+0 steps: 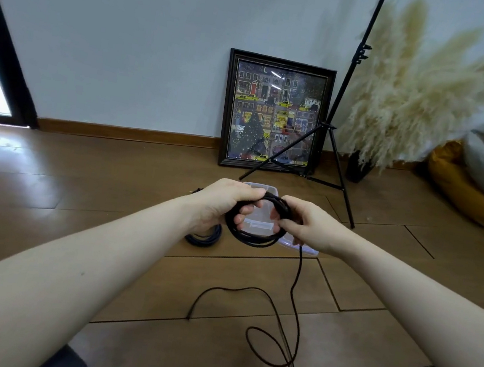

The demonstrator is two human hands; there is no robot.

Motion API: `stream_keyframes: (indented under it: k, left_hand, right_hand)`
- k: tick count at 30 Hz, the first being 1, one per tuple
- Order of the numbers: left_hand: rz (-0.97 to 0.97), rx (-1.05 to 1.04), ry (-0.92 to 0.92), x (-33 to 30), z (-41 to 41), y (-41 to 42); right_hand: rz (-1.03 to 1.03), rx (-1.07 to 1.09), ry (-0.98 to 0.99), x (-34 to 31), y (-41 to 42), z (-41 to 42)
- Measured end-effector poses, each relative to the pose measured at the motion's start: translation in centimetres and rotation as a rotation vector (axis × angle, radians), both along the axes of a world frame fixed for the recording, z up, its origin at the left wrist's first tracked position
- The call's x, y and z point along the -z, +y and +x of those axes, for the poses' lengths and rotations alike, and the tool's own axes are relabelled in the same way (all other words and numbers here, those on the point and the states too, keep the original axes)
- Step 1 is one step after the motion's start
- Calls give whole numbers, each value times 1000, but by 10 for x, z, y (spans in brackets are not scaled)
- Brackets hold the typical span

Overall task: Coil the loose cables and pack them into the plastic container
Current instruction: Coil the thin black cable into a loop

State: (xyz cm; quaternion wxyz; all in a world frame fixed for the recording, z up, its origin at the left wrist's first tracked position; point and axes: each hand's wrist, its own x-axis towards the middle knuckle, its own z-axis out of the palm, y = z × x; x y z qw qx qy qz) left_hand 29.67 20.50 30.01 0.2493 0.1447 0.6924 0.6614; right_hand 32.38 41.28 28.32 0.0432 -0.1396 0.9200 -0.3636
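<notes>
Both your hands grip the black cable coil: left hand curled round its left side, right hand pinching its right. Just behind your grip sits the plastic container on the floor; the cable's loose tail trails below your right grip.

Single head view, forward-down, close over floor.

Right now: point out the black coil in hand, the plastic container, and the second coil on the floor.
black coil [253,241], head view, lower loop.
plastic container [256,224], head view, clear base seen through the loop.
second coil [206,238], head view, floor-side curve.
</notes>
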Motion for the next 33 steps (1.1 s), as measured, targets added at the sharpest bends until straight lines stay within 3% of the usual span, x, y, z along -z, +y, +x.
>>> stream_keyframes:
  k: [8,13,19,25,29,33]
  left_hand:
    - [95,33,39,1,7,0]
    - [83,-87,122,-4,4,6]
    - [-65,-227,204,-5,-6,-5]
    - [-59,-253,158,-1,-14,-16]
    - [-109,-252,137,2,-16,-15]
    - [-161,-260,127,3,-16,-12]
  right_hand:
    - [91,-45,19,-7,0,3]
    - [-209,38,-72,-10,-1,5]
    - [-281,131,-69,-8,18,3]
    - [-473,277,-51,-1,27,-4]
    - [-336,441,93,2,24,-9]
    - [-234,459,262,2,22,-9]
